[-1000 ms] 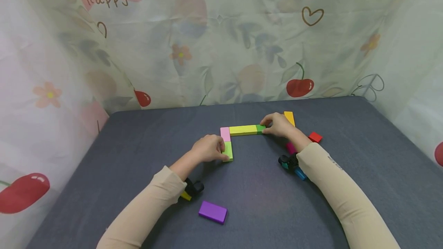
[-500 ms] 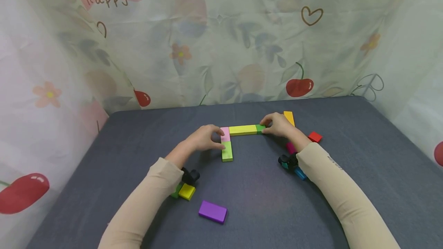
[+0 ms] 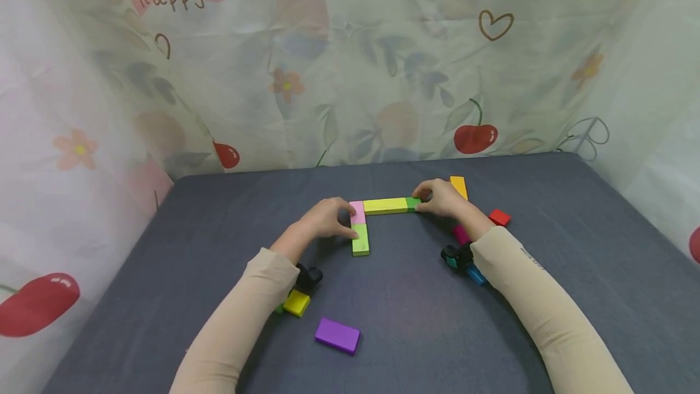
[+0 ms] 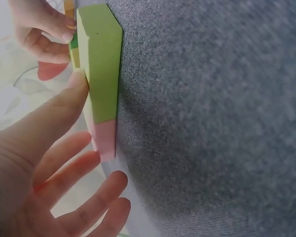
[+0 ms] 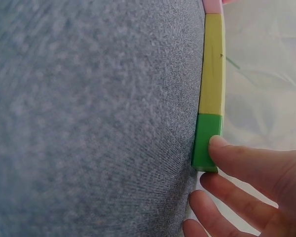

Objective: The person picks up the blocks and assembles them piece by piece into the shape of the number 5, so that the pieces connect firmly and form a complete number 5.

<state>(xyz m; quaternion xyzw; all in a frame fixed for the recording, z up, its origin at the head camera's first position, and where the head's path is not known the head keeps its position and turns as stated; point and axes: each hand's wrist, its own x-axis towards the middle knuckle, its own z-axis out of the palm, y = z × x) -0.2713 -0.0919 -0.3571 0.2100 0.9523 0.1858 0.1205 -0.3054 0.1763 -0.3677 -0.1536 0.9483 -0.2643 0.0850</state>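
Observation:
A yellow block (image 3: 385, 207) joins a pink block (image 3: 358, 214) on its left to a green block (image 3: 412, 207) on its right. A lime block (image 3: 360, 245) continues from the pink one toward the person, forming a corner. My left hand (image 3: 327, 219) spreads over the left side, thumb against the upper edge of the lime block and fingertips at the pink block. With thumb and index finger, my right hand (image 3: 442, 198) holds the free end of the green block; the right wrist view shows the thumb on its face.
On the grey table (image 3: 404, 309) lie a purple block (image 3: 338, 336) and a small yellow block (image 3: 297, 303) near the left forearm. Around the right arm are red (image 3: 500, 217), magenta (image 3: 461, 234), blue (image 3: 476, 275) and orange (image 3: 459, 187) blocks. A patterned curtain (image 3: 350, 78) stands behind.
My left hand has let go of the lime block's near end and shifted away from the person, toward the pink block. The right hand stays at the green block.

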